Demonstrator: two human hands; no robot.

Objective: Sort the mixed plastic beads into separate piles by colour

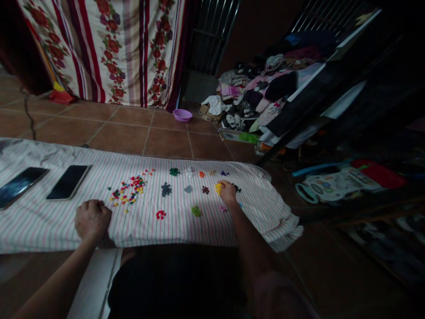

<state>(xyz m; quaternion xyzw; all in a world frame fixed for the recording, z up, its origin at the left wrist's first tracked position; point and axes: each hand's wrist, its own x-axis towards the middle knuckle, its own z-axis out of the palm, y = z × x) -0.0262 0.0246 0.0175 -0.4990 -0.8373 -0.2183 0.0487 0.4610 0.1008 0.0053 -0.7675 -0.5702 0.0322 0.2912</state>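
Note:
My right hand (227, 192) reaches over the striped cloth, its fingers pinched down at a small pile of yellow beads (218, 188). Black beads (237, 188) lie just to its right, partly behind the hand. Pink beads (223, 208) are below it. My left hand (92, 218) rests closed on the cloth near the front edge, with nothing seen in it. Beyond that hand spreads a loose, mixed-colour heap of beads (133, 188). Sorted piles lie between the hands: dark grey beads (166, 189), red beads (161, 215), lime green beads (196, 211) and brown beads (205, 190).
Two phones, one phone (68, 182) nearer the beads and another phone (21, 186) farther left, lie on the striped cloth (139, 230). Past the table stand a purple basin (182, 115) and a heap of clothes (252, 95). A toy panel (332, 186) sits at the right.

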